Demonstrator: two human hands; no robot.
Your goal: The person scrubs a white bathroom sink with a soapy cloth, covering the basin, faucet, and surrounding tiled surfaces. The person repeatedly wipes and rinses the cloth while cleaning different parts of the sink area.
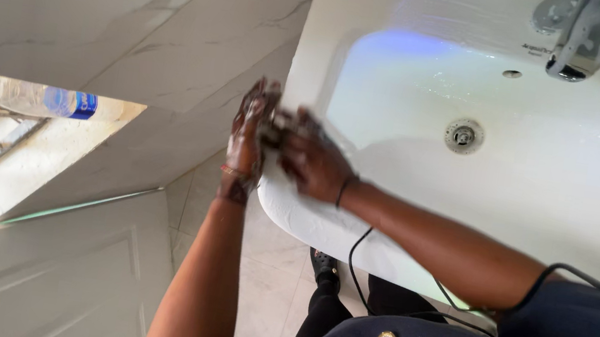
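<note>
Motion blur hid what sat between the hands; whether the fingers clamped anything could not be told. The left hand (248, 138) and right hand (314, 164) pressed together, wet-looking, at the white washbasin's (294, 211) corner rim. A clear, blue-labelled plastic bottle (32, 96) lay on the windowsill.

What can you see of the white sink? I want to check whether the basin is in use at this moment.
The sink is a white, glossy basin, ceramic by its look, with a rounded rim and a wide, shallow bowl. A round metal drain sits in the bowl, with a small overflow hole near the chrome tap. No water stream shows. The left hand and right hand meet at its rim corner; the right hand seems to rest on the rim. Pale marble-look tiles surround it.
</note>
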